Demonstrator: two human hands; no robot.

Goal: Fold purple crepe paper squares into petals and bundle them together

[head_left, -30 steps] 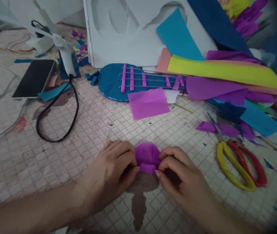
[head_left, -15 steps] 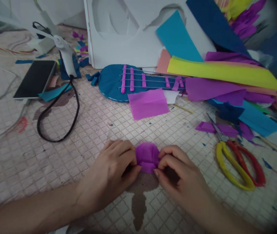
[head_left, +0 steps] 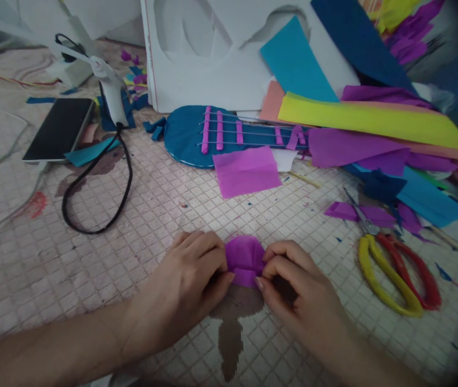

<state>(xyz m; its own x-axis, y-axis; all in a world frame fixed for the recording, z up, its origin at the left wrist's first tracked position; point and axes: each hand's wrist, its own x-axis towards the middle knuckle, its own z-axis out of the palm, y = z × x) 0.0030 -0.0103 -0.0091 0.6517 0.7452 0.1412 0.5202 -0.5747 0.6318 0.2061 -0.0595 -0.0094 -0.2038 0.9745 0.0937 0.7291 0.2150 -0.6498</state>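
A small piece of purple crepe paper (head_left: 245,255) is stretched between my two hands near the front of the table. Its lower edge is folded up in a narrow strip, and its upper edge is rounded. My left hand (head_left: 197,274) pinches the left side between thumb and fingers. On the opposite side, my right hand (head_left: 297,285) is closed on the paper in the same way. Beyond them lies a blue paper-covered guitar shape (head_left: 188,137) with purple bars and thin strings. A flat purple paper rectangle (head_left: 247,173) rests against its near edge.
Scissors (head_left: 390,269) with yellow and red handles lie to the right. Behind them is a pile of coloured paper, including a yellow strip (head_left: 358,115). At left are a phone (head_left: 60,129), a white handheld fan (head_left: 112,97) and its black cord loop (head_left: 64,207). A white foam board (head_left: 213,80) stands behind.
Both hands keep their pinch on the purple paper, almost unmoved. The whole view has shifted very slightly.
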